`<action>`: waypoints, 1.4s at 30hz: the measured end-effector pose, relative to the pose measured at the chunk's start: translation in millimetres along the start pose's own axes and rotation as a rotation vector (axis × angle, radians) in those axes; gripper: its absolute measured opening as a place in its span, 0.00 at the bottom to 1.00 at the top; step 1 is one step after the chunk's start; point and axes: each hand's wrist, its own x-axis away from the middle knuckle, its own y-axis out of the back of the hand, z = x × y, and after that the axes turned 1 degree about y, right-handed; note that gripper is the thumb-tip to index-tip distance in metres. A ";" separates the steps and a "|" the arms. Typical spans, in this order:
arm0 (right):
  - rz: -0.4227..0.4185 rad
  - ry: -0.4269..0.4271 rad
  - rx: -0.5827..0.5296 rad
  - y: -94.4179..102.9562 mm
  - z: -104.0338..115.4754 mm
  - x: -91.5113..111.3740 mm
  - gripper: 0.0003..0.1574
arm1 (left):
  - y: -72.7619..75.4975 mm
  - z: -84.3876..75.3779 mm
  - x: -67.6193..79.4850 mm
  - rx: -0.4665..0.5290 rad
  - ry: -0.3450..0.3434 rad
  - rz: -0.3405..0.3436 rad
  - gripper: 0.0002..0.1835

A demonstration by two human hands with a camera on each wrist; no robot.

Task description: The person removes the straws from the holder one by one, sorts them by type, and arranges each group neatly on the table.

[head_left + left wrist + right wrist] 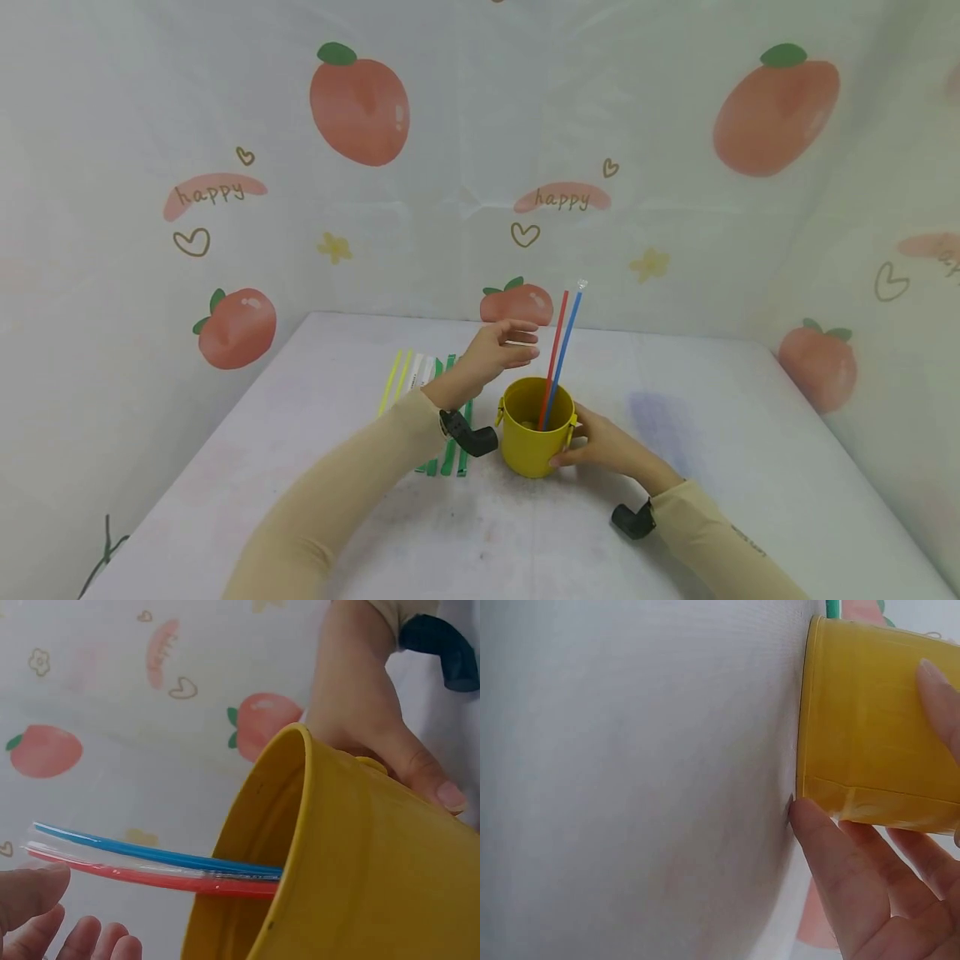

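Observation:
A yellow bucket (525,454) with small side handles stands upright on the table. A red straw (556,350) and a blue straw (565,350) lean in it, their upper ends well above the rim; clear film shows around them in the left wrist view. My right hand (603,443) grips the bucket's right side, thumb (939,697) on one face and fingers (840,859) around the other, low near the base. Just left of the straws, my left hand (491,358) hovers above the rim with its fingers loosely extended, holding nothing.
Flat strips in yellow, white and green (448,458) lie side by side on the table left of the bucket, partly hidden under my left forearm. Behind the white table (525,550) hangs a fruit-printed cloth (450,108).

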 end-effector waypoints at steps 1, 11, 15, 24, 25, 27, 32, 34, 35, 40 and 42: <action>-0.001 0.000 0.001 0.2 0.0 0.0 0.66 | -1.5 0.3 -1.6 -0.003 0.007 0.003 0.22; 0.004 0.014 0.001 0.6 1.5 -0.7 0.65 | -10.7 6.3 -16.4 -0.012 0.116 0.065 0.22; 0.003 0.016 0.003 0.4 1.8 -1.0 0.64 | -12.4 6.5 -18.9 -0.024 0.147 0.070 0.21; 0.005 0.026 0.009 0.6 1.5 -1.8 0.64 | -12.8 6.3 -19.4 -0.056 0.187 0.096 0.20; 0.007 0.024 0.010 0.8 1.5 -1.7 0.64 | -13.1 6.3 -19.4 -0.062 0.192 0.096 0.20; 0.009 0.021 0.011 1.0 1.2 -1.5 0.64 | -13.6 6.1 -19.1 -0.076 0.199 0.098 0.20; 0.014 0.019 0.007 0.8 1.3 -0.7 0.64 | -14.8 6.7 -19.5 -0.091 0.220 0.104 0.19; 0.014 0.019 0.004 0.6 1.6 -0.4 0.64 | -14.8 7.8 -20.2 -0.095 0.225 0.105 0.18; 0.013 0.017 0.002 0.6 1.2 -0.6 0.64 | -14.8 8.2 -20.5 -0.097 0.227 0.104 0.18; 0.010 0.015 -0.007 0.7 0.3 -1.4 0.65 | -14.8 9.4 -20.8 -0.091 0.226 0.100 0.15; 0.009 0.013 -0.006 0.8 0.2 -1.5 0.65 | -14.6 9.5 -20.5 -0.088 0.224 0.099 0.15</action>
